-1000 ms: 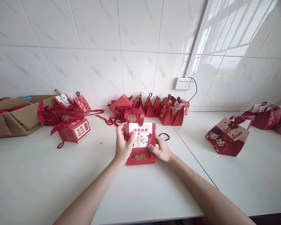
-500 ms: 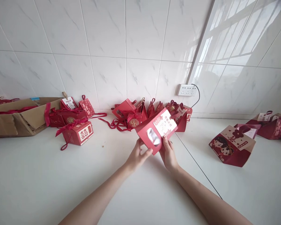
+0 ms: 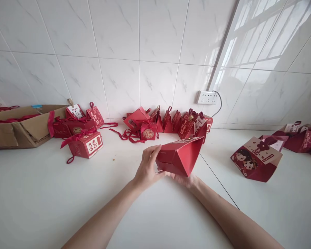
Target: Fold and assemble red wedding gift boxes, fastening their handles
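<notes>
A red gift box (image 3: 180, 157) is held tilted above the white table, with a plain triangular side facing me. My left hand (image 3: 147, 167) grips its left end, thumb below and fingers along the far edge. Under the box lies my right hand (image 3: 185, 180), supporting it from beneath; its fingers are mostly hidden by the box. Just behind stands a row of small red gift boxes (image 3: 176, 121) with ribbon loops on top. A red box with a round gold emblem (image 3: 148, 134) sits at the row's left, beside loose red ribbon (image 3: 124, 135).
On the left, an open cardboard carton (image 3: 28, 133) holds red ribbon, next to a ribbon-tied red box (image 3: 89, 145). At right stands a larger box with cartoon figures (image 3: 256, 159), more red bags (image 3: 304, 140) behind it. A power strip (image 3: 206, 98) is on the tiled wall.
The held gift box has been turned over, so its windowed, printed face has swung away and a plain red side shows. My right hand has moved from its front to underneath.
</notes>
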A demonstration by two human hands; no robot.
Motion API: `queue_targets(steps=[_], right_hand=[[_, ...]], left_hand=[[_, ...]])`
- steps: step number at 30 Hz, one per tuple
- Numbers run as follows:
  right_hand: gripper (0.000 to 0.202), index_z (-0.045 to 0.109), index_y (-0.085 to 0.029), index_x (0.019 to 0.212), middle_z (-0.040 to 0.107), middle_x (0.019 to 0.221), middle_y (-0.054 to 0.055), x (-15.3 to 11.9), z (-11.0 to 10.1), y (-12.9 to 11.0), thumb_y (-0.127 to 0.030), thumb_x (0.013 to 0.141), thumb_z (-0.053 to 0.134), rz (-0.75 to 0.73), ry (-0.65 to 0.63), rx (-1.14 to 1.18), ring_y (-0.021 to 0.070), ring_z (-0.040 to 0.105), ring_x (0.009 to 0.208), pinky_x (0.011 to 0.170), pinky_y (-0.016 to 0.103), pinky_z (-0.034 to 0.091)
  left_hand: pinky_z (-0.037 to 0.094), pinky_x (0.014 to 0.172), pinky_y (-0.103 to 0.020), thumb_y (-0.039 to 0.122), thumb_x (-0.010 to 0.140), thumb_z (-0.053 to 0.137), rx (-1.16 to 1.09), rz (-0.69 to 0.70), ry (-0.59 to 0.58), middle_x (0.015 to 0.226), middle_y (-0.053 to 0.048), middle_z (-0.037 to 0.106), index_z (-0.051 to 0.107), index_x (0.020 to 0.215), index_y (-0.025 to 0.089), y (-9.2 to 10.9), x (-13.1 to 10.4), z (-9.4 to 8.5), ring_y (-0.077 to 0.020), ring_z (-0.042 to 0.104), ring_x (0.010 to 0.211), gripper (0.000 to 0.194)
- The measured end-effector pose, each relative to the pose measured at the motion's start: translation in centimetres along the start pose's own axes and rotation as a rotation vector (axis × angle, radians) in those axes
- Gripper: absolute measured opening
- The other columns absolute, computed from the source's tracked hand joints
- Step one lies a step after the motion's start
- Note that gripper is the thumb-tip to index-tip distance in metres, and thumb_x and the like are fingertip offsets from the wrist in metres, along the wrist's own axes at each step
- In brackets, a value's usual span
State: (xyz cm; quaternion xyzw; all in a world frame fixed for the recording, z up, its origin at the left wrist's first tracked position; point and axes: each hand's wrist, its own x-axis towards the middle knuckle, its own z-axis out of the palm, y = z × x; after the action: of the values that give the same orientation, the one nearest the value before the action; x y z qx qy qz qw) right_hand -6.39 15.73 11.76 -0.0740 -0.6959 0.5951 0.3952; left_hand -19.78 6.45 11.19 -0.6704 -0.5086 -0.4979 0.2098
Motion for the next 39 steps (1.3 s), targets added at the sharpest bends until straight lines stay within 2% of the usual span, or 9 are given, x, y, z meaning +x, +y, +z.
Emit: queue_targets(steps=[2, 4, 7, 14, 21, 26, 33, 37, 39], right_hand=[[0.057, 0.063, -0.026, 0.113, 0.069, 0.095, 0.011, -0.2, 0.0, -0.1, -0.068, 0.089, 0.033, 0.193, -0.192, 0.286, 0.0258, 0.067, 0.077, 0.061, 0.039, 0.053], [0.055, 0.063, -0.027, 0.112, 0.069, 0.100, 0.011, -0.3, -0.1, -0.1, -0.069, 0.085, 0.041, 0.287, -0.259, 0.427, 0.0272, 0.067, 0.083, 0.067, 0.041, 0.054], [0.051, 0.065, -0.028, 0.109, 0.069, 0.099, 0.010, -0.4, -0.3, 0.0, -0.068, 0.084, 0.044, 0.337, -0.256, 0.502, 0.0278, 0.067, 0.087, 0.073, 0.042, 0.053], [0.043, 0.067, -0.028, 0.106, 0.070, 0.090, 0.009, -0.5, -0.3, 0.6, -0.060, 0.087, 0.046, 0.385, -0.228, 0.533, 0.0283, 0.067, 0.085, 0.069, 0.043, 0.053], [0.050, 0.068, -0.022, 0.103, 0.070, 0.083, 0.011, -0.6, -0.4, 0.7, -0.062, 0.089, 0.041, 0.413, -0.277, 0.626, 0.0269, 0.066, 0.076, 0.067, 0.043, 0.052], [0.056, 0.068, -0.022, 0.094, 0.069, 0.080, 0.011, -0.2, -0.2, 0.5, -0.069, 0.083, 0.039, 0.500, -0.240, 0.585, 0.0270, 0.066, 0.074, 0.067, 0.044, 0.053], [0.045, 0.067, -0.021, 0.092, 0.070, 0.083, 0.010, 0.1, -0.1, 0.9, -0.061, 0.075, 0.054, 0.491, -0.198, 0.586, 0.0275, 0.066, 0.075, 0.069, 0.044, 0.054], [0.057, 0.059, -0.025, 0.111, 0.068, 0.096, 0.007, 0.1, -0.1, 1.0, -0.072, 0.078, 0.052, 0.466, -0.168, 0.609, 0.0258, 0.066, 0.079, 0.069, 0.043, 0.054], [0.058, 0.054, -0.027, 0.117, 0.066, 0.104, 0.007, 0.1, 0.1, 0.9, -0.071, 0.080, 0.053, 0.411, -0.142, 0.565, 0.0247, 0.065, 0.084, 0.070, 0.040, 0.053]], left_hand=[[0.050, 0.093, -0.046, 0.020, 0.075, 0.071, 0.042, 0.038, 0.033, 0.123, -0.014, 0.049, 0.015, 0.150, 0.027, 0.3, 0.1, 0.0, -0.0306, 0.049, 0.114, 0.093], [0.049, 0.092, -0.047, 0.026, 0.076, 0.071, 0.063, 0.057, 0.053, 0.123, -0.015, 0.050, 0.015, 0.150, 0.026, 0.4, 0.2, 0.0, -0.0314, 0.049, 0.112, 0.093], [0.049, 0.091, -0.047, 0.028, 0.075, 0.072, 0.079, 0.062, 0.048, 0.122, -0.015, 0.050, 0.017, 0.149, 0.024, 0.4, 0.1, 0.1, -0.0318, 0.049, 0.112, 0.092], [0.050, 0.091, -0.047, 0.027, 0.074, 0.073, 0.071, 0.026, 0.027, 0.123, -0.015, 0.049, 0.016, 0.148, 0.025, 0.3, 0.0, 0.1, -0.0321, 0.049, 0.113, 0.094], [0.050, 0.093, -0.049, 0.018, 0.071, 0.074, 0.031, -0.014, 0.009, 0.125, -0.015, 0.047, 0.017, 0.149, 0.026, 0.3, -0.1, 0.2, -0.0318, 0.048, 0.115, 0.097], [0.050, 0.095, -0.047, 0.019, 0.070, 0.073, -0.029, -0.114, 0.000, 0.127, -0.013, 0.045, 0.017, 0.147, 0.029, 0.1, -0.4, 0.2, -0.0307, 0.048, 0.118, 0.095], [0.051, 0.091, -0.044, 0.036, 0.073, 0.073, -0.207, -0.339, -0.026, 0.125, -0.014, 0.048, 0.027, 0.140, 0.024, -0.1, -0.6, 0.4, -0.0273, 0.053, 0.110, 0.082], [0.052, 0.087, -0.041, 0.047, 0.074, 0.068, -0.372, -0.511, -0.036, 0.124, -0.015, 0.052, 0.035, 0.134, 0.020, 0.2, -0.1, 0.2, -0.0272, 0.057, 0.108, 0.074], [0.052, 0.086, -0.040, 0.052, 0.076, 0.064, -0.443, -0.593, -0.045, 0.125, -0.014, 0.056, 0.038, 0.132, 0.020, 0.2, 0.2, 0.0, -0.0268, 0.060, 0.106, 0.070]])
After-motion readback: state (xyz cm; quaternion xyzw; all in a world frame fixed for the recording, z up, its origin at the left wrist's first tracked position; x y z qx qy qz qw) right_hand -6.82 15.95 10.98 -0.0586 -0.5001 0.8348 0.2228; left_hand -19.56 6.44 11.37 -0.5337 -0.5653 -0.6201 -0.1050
